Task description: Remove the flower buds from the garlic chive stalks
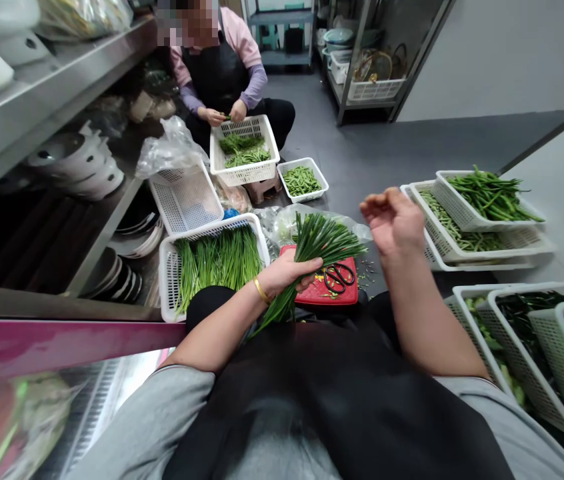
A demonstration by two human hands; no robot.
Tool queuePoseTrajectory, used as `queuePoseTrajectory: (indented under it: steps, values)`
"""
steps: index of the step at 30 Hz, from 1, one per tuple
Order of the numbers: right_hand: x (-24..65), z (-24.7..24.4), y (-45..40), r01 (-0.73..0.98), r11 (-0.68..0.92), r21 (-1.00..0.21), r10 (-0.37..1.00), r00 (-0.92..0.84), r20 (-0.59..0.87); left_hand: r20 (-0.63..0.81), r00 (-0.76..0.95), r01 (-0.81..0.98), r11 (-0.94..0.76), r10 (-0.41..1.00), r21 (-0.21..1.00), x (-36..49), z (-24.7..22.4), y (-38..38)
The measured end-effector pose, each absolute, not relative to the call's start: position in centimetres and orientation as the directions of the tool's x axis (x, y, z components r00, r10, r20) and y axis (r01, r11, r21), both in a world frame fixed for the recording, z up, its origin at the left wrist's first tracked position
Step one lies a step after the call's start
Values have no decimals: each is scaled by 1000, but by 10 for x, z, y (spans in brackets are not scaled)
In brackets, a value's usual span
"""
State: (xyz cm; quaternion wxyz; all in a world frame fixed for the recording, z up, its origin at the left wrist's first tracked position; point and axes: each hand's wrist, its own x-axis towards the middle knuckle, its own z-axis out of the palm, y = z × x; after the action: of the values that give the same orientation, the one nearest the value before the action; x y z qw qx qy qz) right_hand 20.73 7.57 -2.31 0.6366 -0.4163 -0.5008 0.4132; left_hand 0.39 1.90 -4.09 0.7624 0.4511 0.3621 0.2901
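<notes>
Grey floor (pixel 312 127), left hand (pixel 289 272) gripping chives (pixel 325 241) slanting forward-right, right hand (pixel 396 221) raised, loosely cupped

Head view, one item. Worn on the person's head; faces forward and steeply down, over the black apron (pixel 362 407) along the bottom edge. Near range: left hand (pixel 289 272) at centre, right hand (pixel 397 223) right of it. Middle range: red board (pixel 312 293). Far range: co-worker (pixel 215 73), top, left of centre. Breadth: wide, from steel shelf (pixel 82 70) at left to pale wall (pixel 512 60) at right.
</notes>
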Motion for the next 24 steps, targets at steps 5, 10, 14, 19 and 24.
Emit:
queuePoseTrajectory:
  steps: [5, 10, 14, 19, 24]
  values:
    - [224, 5, 63, 273, 447, -852, 891, -221, 397, -264, 527, -72, 352, 808, 933, 3, -42, 21]
    - [219, 14, 51, 614, 590, -524, 807, -463, 367, -256, 553, -70, 350, 793, 934, 3, -43, 23]
    - [224, 17, 56, 604, 613, -510, 790, -474, 388, -279, 559, -88, 391, 781, 916, 4, -42, 21]
    - [219, 25, 62, 595, 613, -520, 779, -567, 269, -285, 566, 8, 340, 773, 940, 4, -42, 21]
    - [219, 15, 68, 735, 629, -253, 776, -615, 142, -297, 571, -34, 384, 765, 923, 2, -44, 22]
